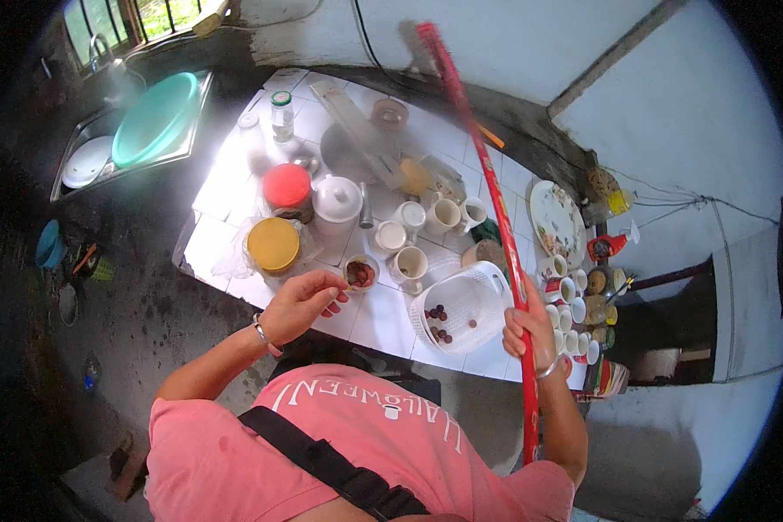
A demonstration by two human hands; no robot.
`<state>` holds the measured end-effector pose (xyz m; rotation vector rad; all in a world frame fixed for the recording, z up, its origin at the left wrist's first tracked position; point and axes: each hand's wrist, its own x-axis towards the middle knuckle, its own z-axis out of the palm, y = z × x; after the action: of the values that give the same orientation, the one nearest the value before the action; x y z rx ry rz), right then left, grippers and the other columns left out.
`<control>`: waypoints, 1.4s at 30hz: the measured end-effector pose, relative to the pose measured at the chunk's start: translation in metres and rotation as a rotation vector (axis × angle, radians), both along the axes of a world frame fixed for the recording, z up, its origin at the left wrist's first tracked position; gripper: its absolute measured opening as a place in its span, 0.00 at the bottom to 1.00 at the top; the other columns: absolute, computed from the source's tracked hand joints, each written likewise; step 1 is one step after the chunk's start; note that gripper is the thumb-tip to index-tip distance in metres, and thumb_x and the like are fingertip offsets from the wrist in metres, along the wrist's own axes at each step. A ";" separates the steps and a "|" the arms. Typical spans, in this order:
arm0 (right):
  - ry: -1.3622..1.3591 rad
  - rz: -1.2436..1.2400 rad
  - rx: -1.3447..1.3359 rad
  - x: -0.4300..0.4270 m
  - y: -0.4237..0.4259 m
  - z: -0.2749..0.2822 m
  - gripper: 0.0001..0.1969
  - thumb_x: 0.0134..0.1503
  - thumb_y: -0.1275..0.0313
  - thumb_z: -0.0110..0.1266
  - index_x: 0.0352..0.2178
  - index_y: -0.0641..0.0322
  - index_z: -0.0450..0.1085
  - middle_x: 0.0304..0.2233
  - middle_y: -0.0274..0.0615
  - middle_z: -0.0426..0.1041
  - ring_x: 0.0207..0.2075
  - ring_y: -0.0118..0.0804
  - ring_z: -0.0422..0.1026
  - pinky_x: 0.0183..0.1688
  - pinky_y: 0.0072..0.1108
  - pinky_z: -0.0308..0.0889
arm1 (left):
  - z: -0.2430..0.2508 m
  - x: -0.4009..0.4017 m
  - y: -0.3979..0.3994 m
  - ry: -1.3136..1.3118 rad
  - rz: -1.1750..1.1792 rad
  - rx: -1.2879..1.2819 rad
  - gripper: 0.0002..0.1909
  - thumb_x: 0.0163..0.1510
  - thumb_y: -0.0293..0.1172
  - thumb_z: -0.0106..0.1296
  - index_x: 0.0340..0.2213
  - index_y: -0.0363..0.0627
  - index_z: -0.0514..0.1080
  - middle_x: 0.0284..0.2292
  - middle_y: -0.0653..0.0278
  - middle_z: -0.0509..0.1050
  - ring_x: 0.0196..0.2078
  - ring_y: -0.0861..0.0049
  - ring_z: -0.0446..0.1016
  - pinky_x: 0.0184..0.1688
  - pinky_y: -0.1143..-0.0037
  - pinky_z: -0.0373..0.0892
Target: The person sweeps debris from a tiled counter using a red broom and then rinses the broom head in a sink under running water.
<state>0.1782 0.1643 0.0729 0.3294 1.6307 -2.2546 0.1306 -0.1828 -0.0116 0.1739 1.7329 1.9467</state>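
Observation:
My right hand (528,329) is wrapped around a long red pole (494,186). It slants over the table's right side, its far end high near the wall. My left hand (308,303) is beside a small cup (378,273) of reddish-brown pieces, thumb and fingers loosely curled at its rim. Whether something small is between those fingertips cannot be told. Between my hands stands a white plastic basket (483,329) with several dark round fruits (438,313) in it. A white mug (410,262) is close behind the cup.
White tiles cover the table (378,323). Jars with yellow (273,244) and red (287,185) lids and a lidded white pot (338,199) stand left. Several mugs (566,290) and a flowered platter (556,218) are at right. A green basin (156,121) sits in the sink (192,140).

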 end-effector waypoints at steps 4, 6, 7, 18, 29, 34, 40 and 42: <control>0.031 -0.099 -0.277 0.035 0.002 -0.009 0.32 0.52 0.80 0.33 0.57 0.45 0.34 0.12 0.33 0.53 0.06 0.22 0.54 0.06 0.13 0.49 | 0.000 0.000 0.008 0.001 0.016 -0.016 0.10 0.53 0.28 0.39 0.36 0.36 0.66 0.29 0.64 0.70 0.30 0.83 0.69 0.34 0.81 0.67; 0.053 -0.087 -0.343 0.049 0.003 -0.010 0.33 0.52 0.79 0.34 0.57 0.45 0.33 0.13 0.35 0.54 0.06 0.22 0.54 0.06 0.13 0.50 | 0.004 0.001 0.014 0.048 0.019 -0.013 0.10 0.53 0.27 0.40 0.35 0.37 0.67 0.29 0.65 0.70 0.29 0.83 0.68 0.34 0.81 0.67; 0.059 -0.046 -0.389 0.050 0.004 -0.017 0.33 0.52 0.79 0.34 0.57 0.45 0.33 0.13 0.35 0.55 0.06 0.23 0.55 0.06 0.13 0.50 | 0.001 0.000 0.017 0.058 0.028 -0.009 0.10 0.53 0.28 0.40 0.35 0.37 0.67 0.29 0.65 0.70 0.29 0.82 0.69 0.33 0.81 0.67; 0.041 0.304 -0.265 0.063 -0.041 0.006 0.36 0.51 0.75 0.41 0.56 0.48 0.30 0.10 0.36 0.54 0.06 0.26 0.56 0.06 0.18 0.52 | 0.058 -0.075 0.071 0.028 0.126 0.280 0.27 0.50 0.47 0.45 0.45 0.41 0.55 0.33 0.61 0.68 0.30 0.77 0.68 0.34 0.76 0.67; -0.110 0.655 -0.053 -0.006 -0.170 -0.011 0.31 0.48 0.73 0.45 0.53 0.62 0.42 0.16 0.48 0.64 0.14 0.40 0.66 0.17 0.24 0.63 | 0.065 -0.116 -0.087 -0.131 0.690 0.547 0.11 0.51 0.29 0.42 0.32 0.36 0.53 0.23 0.58 0.64 0.24 0.68 0.70 0.26 0.66 0.72; -0.102 0.610 0.460 -0.050 -0.298 -0.013 0.16 0.51 0.73 0.44 0.42 0.64 0.53 0.24 0.44 0.67 0.19 0.30 0.69 0.22 0.17 0.67 | 0.033 -0.114 -0.152 -0.044 0.745 0.207 0.17 0.50 0.32 0.44 0.35 0.34 0.53 0.21 0.58 0.66 0.19 0.72 0.69 0.21 0.74 0.68; 0.133 0.475 0.632 -0.092 -0.432 -0.060 0.06 0.50 0.73 0.47 0.28 0.60 0.58 0.14 0.31 0.60 0.10 0.22 0.59 0.11 0.15 0.57 | -0.017 -0.103 -0.209 0.241 0.668 -0.224 0.24 0.48 0.39 0.47 0.36 0.29 0.54 0.30 0.44 0.66 0.32 0.61 0.69 0.34 0.71 0.66; 0.099 0.417 0.627 -0.092 -0.455 -0.063 0.06 0.50 0.72 0.47 0.27 0.59 0.59 0.12 0.29 0.59 0.09 0.21 0.58 0.10 0.14 0.55 | -0.023 -0.099 -0.244 0.266 0.478 -0.248 0.29 0.47 0.47 0.47 0.35 0.28 0.56 0.31 0.43 0.66 0.35 0.60 0.68 0.38 0.69 0.64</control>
<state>0.0867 -0.2909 0.0096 0.0114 2.1917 -1.4456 0.0316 -0.4270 -0.0346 -0.0851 2.3465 2.0738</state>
